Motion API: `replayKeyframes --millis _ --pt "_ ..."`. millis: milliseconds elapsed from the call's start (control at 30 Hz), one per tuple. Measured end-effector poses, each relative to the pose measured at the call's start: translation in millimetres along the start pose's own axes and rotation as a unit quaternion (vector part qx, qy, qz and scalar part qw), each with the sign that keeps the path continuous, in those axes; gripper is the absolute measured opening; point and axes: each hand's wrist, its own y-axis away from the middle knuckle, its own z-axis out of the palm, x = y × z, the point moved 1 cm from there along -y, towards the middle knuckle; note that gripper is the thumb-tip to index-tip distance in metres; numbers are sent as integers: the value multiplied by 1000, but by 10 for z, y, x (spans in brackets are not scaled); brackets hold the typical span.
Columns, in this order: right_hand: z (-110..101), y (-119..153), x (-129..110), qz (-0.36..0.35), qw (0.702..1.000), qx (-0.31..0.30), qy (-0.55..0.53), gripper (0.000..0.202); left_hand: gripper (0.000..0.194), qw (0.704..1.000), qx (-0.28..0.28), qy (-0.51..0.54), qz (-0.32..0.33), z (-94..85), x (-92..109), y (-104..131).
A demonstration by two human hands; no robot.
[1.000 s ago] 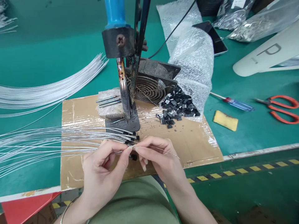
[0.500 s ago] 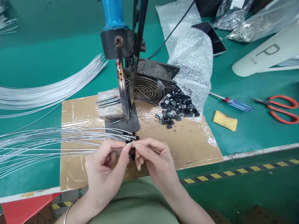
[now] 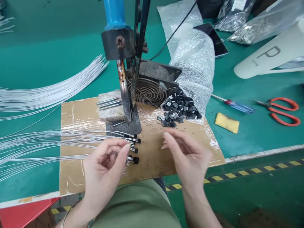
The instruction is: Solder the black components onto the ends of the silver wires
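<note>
My left hand [image 3: 106, 167] pinches the end of a thin white wire [image 3: 131, 144] between thumb and forefinger, over the cardboard. Just beyond its fingertips lie several white wires [image 3: 80, 138] whose ends carry small black connectors [image 3: 136, 160]. To the right, my right hand [image 3: 185, 152] is apart from the wire, its fingers loosely bent and a little blurred; nothing shows in them. It is nearest to a pile of small black connector housings [image 3: 181, 106] in front of a bubble-wrap bag. A soldering iron [image 3: 124, 91] in a stand points down beyond my left hand.
A sooty fan [image 3: 149, 90] stands behind the iron. Solder-tipped rods rest on a white block [image 3: 109, 107]. Another bundle of white wires [image 3: 47, 95] lies at left. Rightward are a screwdriver [image 3: 239, 106], a yellow sponge [image 3: 226, 123], red-handled scissors [image 3: 283, 109] and a white cup [image 3: 266, 53].
My right hand has let go at the wire's end and moved right, towards the black pile. The left hand keeps its pinch almost in place, and the black connectors beside it are now uncovered.
</note>
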Motion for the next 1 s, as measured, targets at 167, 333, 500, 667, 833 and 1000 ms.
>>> replayKeyframes --millis 167,333,500,667,833,1000 --pt "-248 -272 168 -189 917 62 346 17 8 999 -25 -9 17 -47 -22 -22" --pt "-199 -306 202 -272 878 33 393 13 9 999 -14 -33 17 -58 -13 -17" --pt "-205 -307 200 -267 870 38 413 21 6 999 -19 -36 11 -52 -13 -24" --pt "-150 -209 163 -102 966 45 233 27 7 999 8 -29 -10 -25 60 -14" --pt "27 -75 -18 2 1000 0 16 20 9 999 17 -24 -26 -1 125 -9" --pt "163 -10 -158 28 994 -78 -71 6 7 999 18 -31 -33 -13 138 -24"
